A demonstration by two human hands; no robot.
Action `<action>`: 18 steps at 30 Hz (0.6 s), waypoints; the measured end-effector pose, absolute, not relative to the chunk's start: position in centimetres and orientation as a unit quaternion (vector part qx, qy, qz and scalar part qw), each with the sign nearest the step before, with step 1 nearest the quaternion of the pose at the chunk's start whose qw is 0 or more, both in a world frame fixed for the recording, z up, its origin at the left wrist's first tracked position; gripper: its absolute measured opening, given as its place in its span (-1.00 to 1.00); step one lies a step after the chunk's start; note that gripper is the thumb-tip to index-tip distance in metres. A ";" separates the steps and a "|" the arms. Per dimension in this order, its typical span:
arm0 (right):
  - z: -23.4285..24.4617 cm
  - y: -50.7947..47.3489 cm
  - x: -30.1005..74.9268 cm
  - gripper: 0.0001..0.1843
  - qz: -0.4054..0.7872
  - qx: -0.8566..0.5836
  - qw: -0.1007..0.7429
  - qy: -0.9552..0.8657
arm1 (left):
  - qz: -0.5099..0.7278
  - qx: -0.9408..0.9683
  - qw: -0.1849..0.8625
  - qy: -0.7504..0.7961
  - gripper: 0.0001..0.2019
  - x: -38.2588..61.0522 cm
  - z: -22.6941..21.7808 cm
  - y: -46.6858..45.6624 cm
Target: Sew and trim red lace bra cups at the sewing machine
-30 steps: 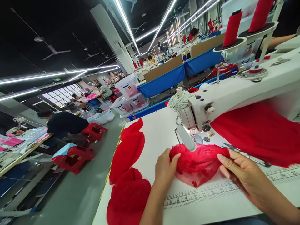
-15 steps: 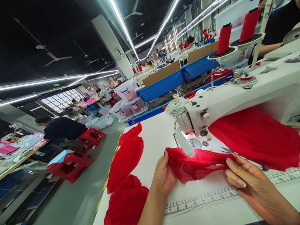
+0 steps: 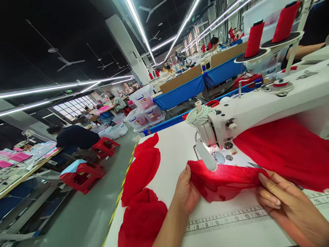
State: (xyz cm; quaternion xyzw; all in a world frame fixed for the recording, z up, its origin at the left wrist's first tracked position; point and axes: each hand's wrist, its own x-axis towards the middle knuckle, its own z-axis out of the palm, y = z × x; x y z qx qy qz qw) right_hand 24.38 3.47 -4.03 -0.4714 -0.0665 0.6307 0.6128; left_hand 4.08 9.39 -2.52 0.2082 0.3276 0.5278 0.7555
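Note:
A sheer red fabric piece [image 3: 223, 185] is stretched between my hands, in front of the sewing machine [image 3: 213, 132]. My left hand [image 3: 186, 190] pinches its left corner between thumb and fingers. At the other end, my right hand [image 3: 280, 197] grips the right corner. The machine's pale guard plate overlaps the upper edge of the cloth. Behind my right hand, the scissors [image 3: 253, 165] lie partly hidden by cloth. A larger red cloth [image 3: 280, 151] rests under the machine arm.
Red fabric pieces [image 3: 141, 173] lie along the table's left side. A printed ruler scale [image 3: 226, 221] runs along the front. Two red thread cones [image 3: 254, 39] stand at upper right. Red stools [image 3: 82, 178] and a seated person [image 3: 77, 137] are at left, plastic bins [image 3: 141, 97] beyond.
The whole view has shifted slightly, so the scene sits farther right. Both hands still hold the red fabric piece stretched, with its lower edge hanging a little differently.

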 end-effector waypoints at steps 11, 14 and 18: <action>-3.6 2.8 21.7 -0.46 0.435 -0.612 0.480 -0.452 | 0.459 0.320 0.753 0.348 -0.60 5.7 -1.8 7.6; -3.8 3.7 21.5 -0.64 0.404 -0.604 0.467 -0.503 | 0.441 0.337 0.759 0.341 -0.63 5.7 -1.8 7.5; -3.8 4.2 21.7 -0.61 0.377 -0.622 0.481 -0.490 | 0.454 0.328 0.747 0.359 -0.67 5.2 -1.8 8.0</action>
